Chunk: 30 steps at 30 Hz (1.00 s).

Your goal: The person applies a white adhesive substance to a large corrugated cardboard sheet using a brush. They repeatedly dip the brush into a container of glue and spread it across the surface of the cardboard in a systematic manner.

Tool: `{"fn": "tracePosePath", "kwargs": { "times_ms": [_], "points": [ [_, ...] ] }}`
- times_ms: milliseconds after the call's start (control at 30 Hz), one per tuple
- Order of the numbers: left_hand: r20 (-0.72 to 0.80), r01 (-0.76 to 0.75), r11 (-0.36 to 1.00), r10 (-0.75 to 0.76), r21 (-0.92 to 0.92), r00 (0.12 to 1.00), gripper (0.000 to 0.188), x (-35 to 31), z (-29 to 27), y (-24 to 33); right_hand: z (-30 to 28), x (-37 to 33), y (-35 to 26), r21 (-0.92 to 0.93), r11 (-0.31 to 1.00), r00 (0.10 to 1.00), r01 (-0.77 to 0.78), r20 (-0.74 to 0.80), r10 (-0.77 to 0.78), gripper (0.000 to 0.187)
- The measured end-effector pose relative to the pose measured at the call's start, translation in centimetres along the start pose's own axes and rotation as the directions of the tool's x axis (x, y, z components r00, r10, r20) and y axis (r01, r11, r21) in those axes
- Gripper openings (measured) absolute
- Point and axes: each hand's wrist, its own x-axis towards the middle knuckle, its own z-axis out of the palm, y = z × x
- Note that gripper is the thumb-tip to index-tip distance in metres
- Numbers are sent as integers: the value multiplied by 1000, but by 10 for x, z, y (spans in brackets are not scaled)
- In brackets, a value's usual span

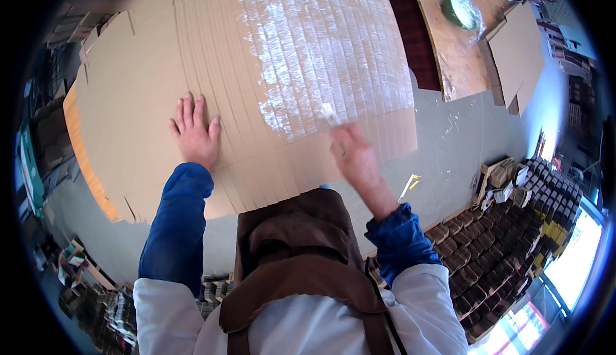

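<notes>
A large sheet of corrugated cardboard [141, 66] with several creases lies in front of me. Shiny white, streaky glue-like coating [327, 40] covers much of its right half, from the far edge to near my right hand. My left hand [196, 138] rests flat on the bare cardboard with its fingers spread. Over the near right part, my right hand [353, 156] is closed around a brush [329, 113], slightly blurred. The brush's pale tip meets the near border of the coating; its handle is mostly hidden by my fingers.
Beyond the sheet's right side stands a wooden board [459, 66], bearing a green container [461, 9] partly wrapped in clear plastic. Folded cardboard [516, 53] sits at its right end. Stacked brown bundles [494, 252] fill the floor at lower right. An orange strip [86, 156] edges the left side.
</notes>
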Motion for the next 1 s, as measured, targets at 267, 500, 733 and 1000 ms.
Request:
{"fn": "tracePosePath", "kwargs": {
  "times_ms": [267,500,733,1000],
  "points": [
    [-23,-17,1000,17,18,1000,61,-2,-1,-5,-46,-3,5,-32,999,999,15,-42,-16,23],
    [-22,-24,1000,24,17,999,61,-4,0,-8,-57,-4,27,-158,987,998,-23,-57,14,23],
    [2,-26,999,26,35,1000,62,-2,0,-3,-57,18,40,-204,970,984,-133,-142,105,25],
    [24,16,999,-17,52,1000,63,-13,-7,-13,-26,83,31,-87,996,997,-21,-81,13,20]
  ]
}}
